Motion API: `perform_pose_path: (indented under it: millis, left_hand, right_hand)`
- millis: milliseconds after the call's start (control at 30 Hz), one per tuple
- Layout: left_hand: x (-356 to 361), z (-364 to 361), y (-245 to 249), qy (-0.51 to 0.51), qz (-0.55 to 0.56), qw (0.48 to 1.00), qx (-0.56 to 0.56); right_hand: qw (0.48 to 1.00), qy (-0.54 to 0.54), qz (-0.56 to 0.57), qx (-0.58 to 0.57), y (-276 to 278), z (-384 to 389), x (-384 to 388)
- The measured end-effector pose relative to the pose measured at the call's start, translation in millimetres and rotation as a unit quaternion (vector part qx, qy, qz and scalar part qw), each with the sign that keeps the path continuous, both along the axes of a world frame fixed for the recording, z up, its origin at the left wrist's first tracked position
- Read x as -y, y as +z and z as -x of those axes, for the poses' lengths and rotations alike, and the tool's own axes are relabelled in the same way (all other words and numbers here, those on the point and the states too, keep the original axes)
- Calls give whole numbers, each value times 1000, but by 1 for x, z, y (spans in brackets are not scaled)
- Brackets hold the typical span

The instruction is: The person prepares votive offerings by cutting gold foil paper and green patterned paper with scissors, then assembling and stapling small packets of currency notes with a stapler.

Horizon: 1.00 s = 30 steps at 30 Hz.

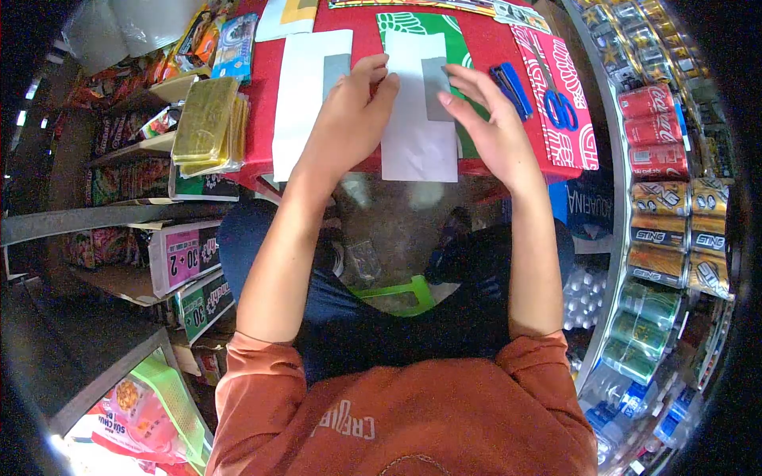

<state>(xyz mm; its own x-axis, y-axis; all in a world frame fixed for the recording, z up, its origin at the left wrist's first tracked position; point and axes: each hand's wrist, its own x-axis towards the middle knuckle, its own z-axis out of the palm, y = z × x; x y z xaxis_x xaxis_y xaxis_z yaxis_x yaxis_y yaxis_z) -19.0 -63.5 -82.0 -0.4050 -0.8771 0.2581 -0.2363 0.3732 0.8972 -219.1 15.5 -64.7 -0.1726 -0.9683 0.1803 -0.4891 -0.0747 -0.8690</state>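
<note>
A white paper sheet with a grey rectangle (417,147) lies lengthwise in front of me, partly over a green patterned paper (452,36). At its upper left edge is my left hand (353,119), with fingers loosely bent and the thumb a little apart from them. My right hand (496,127) is at the sheet's right side, fingers spread and fingertips beside the grey rectangle. Neither hand shows anything in its grasp. Left of the sheet, a second white paper with a grey patch (298,95) lies partly behind my left hand and wrist.
On the red tabletop (262,103), a blue stapler-like tool (510,91) and blue-handled scissors (561,111) lie at right, the scissors over pink patterned paper (583,147). Yellowish flat packs (208,123) are stacked at left. Drink cans (659,206) fill the right shelves.
</note>
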Motion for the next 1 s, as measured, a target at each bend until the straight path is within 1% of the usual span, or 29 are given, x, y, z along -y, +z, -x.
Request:
perform_pose_path:
  millis: [100, 133, 167, 267, 300, 400, 433, 467, 500, 633, 700, 800, 900, 1000]
  left_hand:
    - [2, 0, 1, -14, -50, 998, -22]
    - [4, 1, -1, -11, -50, 998, -40]
    - [5, 2, -5, -8, -51, 997, -59]
    - [4, 1, -1, -16, -55, 995, -86]
    - [3, 1, 2, -21, -57, 994, -90]
    - [1, 1, 5, -23, -51, 995, -77]
    - [-1, 1, 7, -29, -61, 995, -77]
    - [-3, 1, 11, -34, -71, 994, -77]
    - [-4, 2, 13, -39, -81, 993, -76]
    - [1, 7, 10, -3, -51, 991, -127]
    - [4, 8, 14, 21, -41, 986, -161]
    - [-6, 6, 37, -35, -133, 961, -238]
    - [-8, 1, 44, -79, -173, 951, -245]
    - [-15, 2, 48, -78, -156, 956, -234]
  right_hand:
    - [987, -29, 6, 156, 7, -6, 2]
    - [978, -44, 10, 204, 8, -7, 2]
    - [975, -55, 10, 217, 5, -6, 4]
    - [972, -74, 6, 223, 4, -10, 4]
    - [970, -62, 15, 235, 1, -11, 5]
    - [976, -44, 24, 212, -10, -11, 7]
    - [979, -66, 38, 188, -16, -13, 11]
    - [977, -61, 45, 201, -18, -12, 10]
    - [974, -56, 53, 214, -17, -12, 10]
    - [968, -39, 76, 234, 1, -12, 6]
    - [961, -4, 57, 269, 18, -12, 2]
    - [956, 31, 30, 291, 31, -6, -5]
    - [950, 56, 25, 305, 39, -5, -10]
    - [947, 70, 32, 311, 41, -4, -13]
